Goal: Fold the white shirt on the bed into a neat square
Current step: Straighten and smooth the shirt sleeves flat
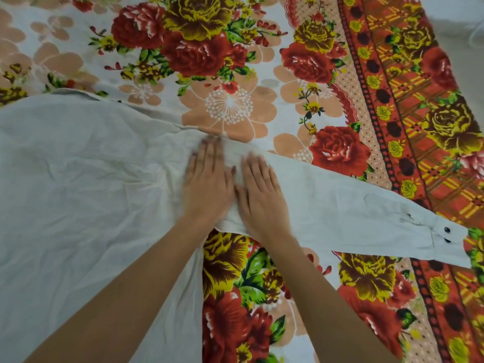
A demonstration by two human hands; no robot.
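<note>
The white shirt (78, 179) lies spread flat on the bed, its body filling the left half of the view. One long sleeve (353, 205) stretches out to the right, and its cuff (445, 239) carries two dark buttons. My left hand (207, 179) and my right hand (262, 195) rest side by side, palms down and fingers straight, on the cloth where the sleeve joins the body. Both hands look slightly blurred. Neither hand grips the cloth.
A floral bedsheet (230, 106) with red and yellow roses covers the bed. Its patterned red border (408, 127) runs diagonally along the right. Pale floor (466, 24) shows past the sheet at the top right corner.
</note>
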